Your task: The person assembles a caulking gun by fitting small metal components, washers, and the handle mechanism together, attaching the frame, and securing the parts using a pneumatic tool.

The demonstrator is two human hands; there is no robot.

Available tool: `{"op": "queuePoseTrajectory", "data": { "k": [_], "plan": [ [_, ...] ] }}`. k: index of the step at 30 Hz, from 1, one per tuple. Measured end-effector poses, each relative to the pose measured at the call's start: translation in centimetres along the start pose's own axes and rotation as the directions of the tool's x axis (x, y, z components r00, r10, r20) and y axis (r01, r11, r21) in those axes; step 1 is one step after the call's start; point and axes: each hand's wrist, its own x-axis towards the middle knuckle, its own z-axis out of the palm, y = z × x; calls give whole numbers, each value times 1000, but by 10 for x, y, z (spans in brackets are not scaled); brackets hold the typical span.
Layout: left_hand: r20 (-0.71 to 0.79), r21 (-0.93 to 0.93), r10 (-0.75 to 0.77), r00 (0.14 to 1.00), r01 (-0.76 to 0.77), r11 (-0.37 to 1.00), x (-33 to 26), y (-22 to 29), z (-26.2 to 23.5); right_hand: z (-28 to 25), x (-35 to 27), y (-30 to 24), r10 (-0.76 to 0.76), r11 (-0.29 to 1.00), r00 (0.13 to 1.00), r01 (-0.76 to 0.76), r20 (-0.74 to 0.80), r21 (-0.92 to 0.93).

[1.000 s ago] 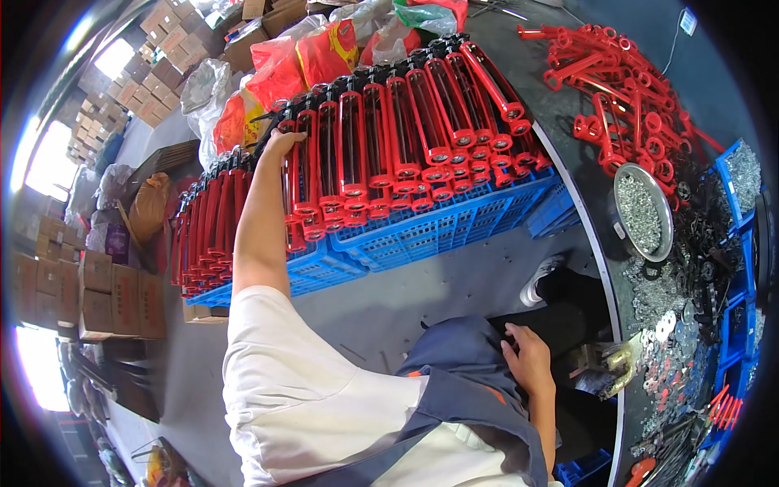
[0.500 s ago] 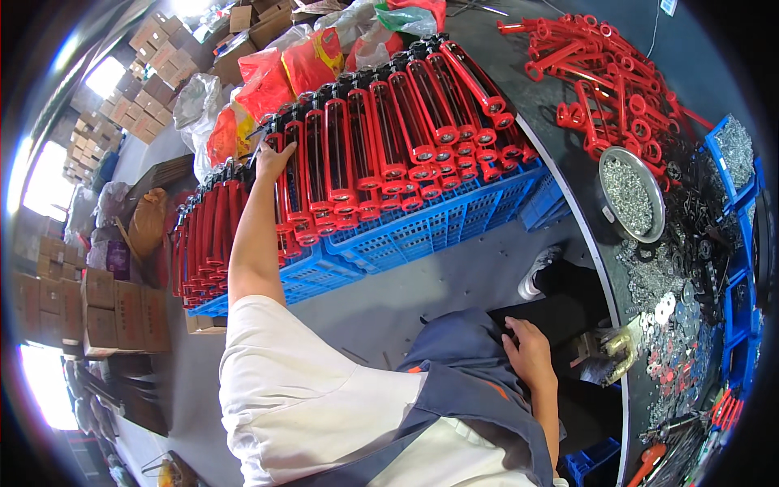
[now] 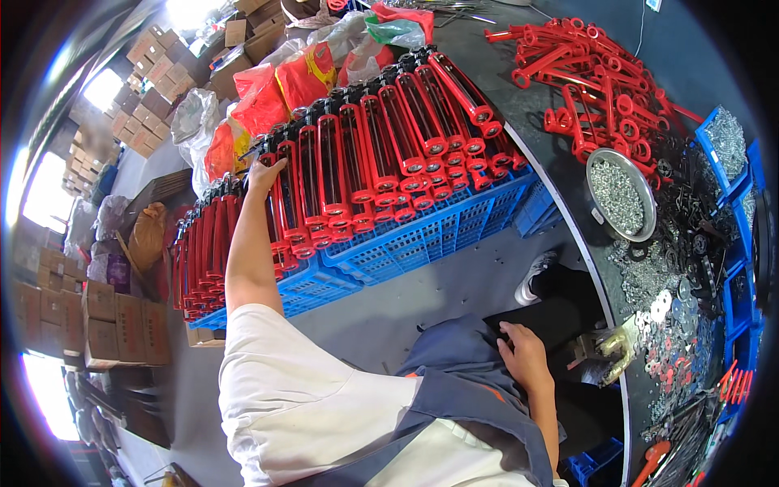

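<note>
My left arm reaches out to a long row of red caulking guns (image 3: pixel 375 146), laid side by side with their black handle ends at the far side. At the left part of the row, my left hand (image 3: pixel 261 175) is closed at the handle end of one gun; the thumb shows, while most fingers are hidden. Blue plastic crates (image 3: pixel 422 241) bear the stacked guns. My right hand (image 3: pixel 526 357) holds nothing and rests on my thigh by the dark blue apron (image 3: pixel 451 351), its fingers loosely bent and apart.
To the right, a dark workbench (image 3: pixel 542 130) bears a heap of red gun frames (image 3: pixel 596 77), a metal bowl (image 3: pixel 618 195) of small metal parts, loose washers and blue bins (image 3: pixel 734 280). Plastic bags (image 3: pixel 258 99) lie behind the row. Cardboard boxes (image 3: pixel 122 325) stand at the left.
The view has shifted slightly, so the row and bench sit a little farther left. My left hand stays at the same part of the row, and my right hand still rests on my thigh.
</note>
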Motion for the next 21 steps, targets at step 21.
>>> {"op": "queuePoseTrajectory", "data": {
  "k": [21],
  "plan": [
    [204,525,240,949,-313,791,20,-46,-12,-4,-6,3,-48,998,996,45,-79,-35]
  ]
}}
